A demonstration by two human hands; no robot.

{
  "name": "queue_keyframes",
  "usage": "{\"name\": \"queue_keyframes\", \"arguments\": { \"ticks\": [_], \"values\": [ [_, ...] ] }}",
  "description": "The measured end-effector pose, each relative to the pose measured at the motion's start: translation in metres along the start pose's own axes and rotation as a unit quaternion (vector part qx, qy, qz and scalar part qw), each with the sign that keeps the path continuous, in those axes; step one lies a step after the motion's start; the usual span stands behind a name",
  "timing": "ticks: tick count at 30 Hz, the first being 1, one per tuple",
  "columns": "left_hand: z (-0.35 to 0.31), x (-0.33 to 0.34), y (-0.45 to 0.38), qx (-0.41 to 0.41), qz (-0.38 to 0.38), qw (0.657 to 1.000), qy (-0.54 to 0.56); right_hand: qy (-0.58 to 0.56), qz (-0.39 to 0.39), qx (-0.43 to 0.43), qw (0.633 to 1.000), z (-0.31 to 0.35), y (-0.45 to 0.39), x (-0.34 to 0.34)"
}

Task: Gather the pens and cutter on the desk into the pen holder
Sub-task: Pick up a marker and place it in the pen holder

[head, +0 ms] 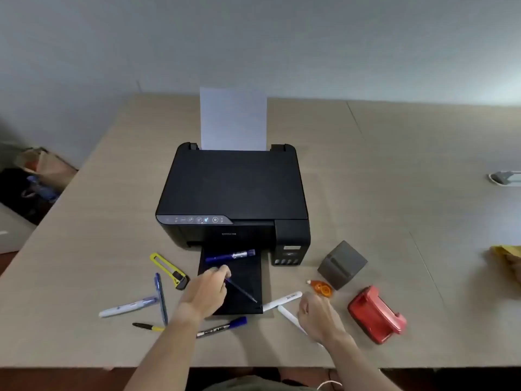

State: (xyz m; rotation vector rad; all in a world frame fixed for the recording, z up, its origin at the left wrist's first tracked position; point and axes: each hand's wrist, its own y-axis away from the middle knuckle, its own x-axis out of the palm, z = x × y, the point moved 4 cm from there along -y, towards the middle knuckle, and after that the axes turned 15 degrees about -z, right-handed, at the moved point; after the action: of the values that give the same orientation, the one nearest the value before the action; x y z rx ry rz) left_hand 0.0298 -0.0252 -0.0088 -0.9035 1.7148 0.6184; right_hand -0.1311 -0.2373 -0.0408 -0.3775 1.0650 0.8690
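Note:
My left hand (208,292) is shut on a dark pen (242,291) over the printer's black output tray (248,270). A blue marker (229,255) lies on that tray. My right hand (317,317) rests on a white pen (290,317); whether it grips it I cannot tell. Another white marker (282,300) lies beside it. The yellow cutter (168,270) lies left of the tray, with a blue pen (161,297), a white marker (128,306), a black-yellow pen (148,326) and a blue-capped marker (222,327) nearby. The grey pen holder (341,264) stands at the right.
A black printer (234,190) with a sheet of paper (233,119) stands mid-desk. An orange correction tape (321,287) and a red hole punch (376,314) lie near the holder. Bags sit on the floor at the left. The desk's front edge is close to me.

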Motion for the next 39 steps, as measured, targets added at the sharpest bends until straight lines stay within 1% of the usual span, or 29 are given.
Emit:
{"name": "queue_keyframes", "arguments": {
  "ticks": [1,2,4,7,10,13,15,18,20,23,25,26,28,31,33,35,38,39],
  "values": [
    [-0.002,0.005,0.005,-0.001,0.009,1.0,-0.015,0.029,0.041,0.01,0.999,-0.004,0.007,0.01],
    [-0.003,0.01,0.006,0.003,0.001,1.0,-0.016,0.04,0.06,0.012,0.997,-0.005,0.013,0.015],
    [-0.007,0.021,0.013,0.019,0.009,0.999,-0.034,0.044,0.099,0.023,0.994,-0.011,0.026,0.027],
    [-0.007,0.03,0.009,0.003,0.024,0.997,-0.073,0.042,0.098,0.038,0.994,-0.018,0.029,0.032],
    [-0.011,0.036,0.009,-0.013,0.044,0.991,-0.124,0.044,0.099,0.034,0.994,-0.02,0.027,0.031],
    [-0.012,0.04,0.01,0.002,0.055,0.988,-0.145,0.024,0.099,0.029,0.994,-0.018,0.024,0.025],
    [-0.014,0.041,0.01,0.035,0.053,0.988,-0.139,-0.003,0.075,0.03,0.997,-0.017,0.021,0.016],
    [-0.025,0.035,0.005,0.09,0.024,0.993,-0.068,-0.037,-0.024,0.001,0.999,-0.02,0.017,-0.005],
    [-0.038,0.028,-0.003,0.119,0.018,0.993,-0.023,-0.067,-0.097,-0.03,0.993,-0.02,0.012,-0.021],
    [-0.062,0.019,-0.017,0.138,0.015,0.99,0.013,-0.129,-0.2,-0.063,0.969,-0.019,0.002,-0.047],
    [-0.08,0.013,-0.028,0.146,-0.003,0.989,0.032,-0.12,-0.266,-0.073,0.954,-0.019,-0.007,-0.064],
    [-0.09,0.009,-0.033,0.153,-0.012,0.987,0.048,-0.108,-0.3,-0.071,0.945,-0.02,-0.013,-0.071],
    [-0.11,0.004,-0.041,0.181,-0.014,0.981,0.072,-0.12,-0.342,-0.029,0.932,-0.024,-0.026,-0.084],
    [-0.139,0.001,-0.051,0.229,-0.019,0.972,0.057,-0.181,-0.382,0.022,0.906,-0.029,-0.043,-0.105],
    [-0.155,0.0,-0.059,0.22,-0.036,0.972,0.07,-0.21,-0.4,0.03,0.891,-0.032,-0.049,-0.113],
    [-0.17,-0.001,-0.067,0.202,-0.051,0.973,0.102,-0.203,-0.378,0.047,0.902,-0.035,-0.053,-0.111],
    [-0.188,-0.001,-0.075,0.203,-0.058,0.966,0.148,-0.172,-0.324,0.073,0.927,-0.044,-0.061,-0.105],
    [-0.193,-0.001,-0.076,0.207,-0.058,0.964,0.158,-0.158,-0.307,0.099,0.933,-0.048,-0.054,-0.099]
  ]
}}
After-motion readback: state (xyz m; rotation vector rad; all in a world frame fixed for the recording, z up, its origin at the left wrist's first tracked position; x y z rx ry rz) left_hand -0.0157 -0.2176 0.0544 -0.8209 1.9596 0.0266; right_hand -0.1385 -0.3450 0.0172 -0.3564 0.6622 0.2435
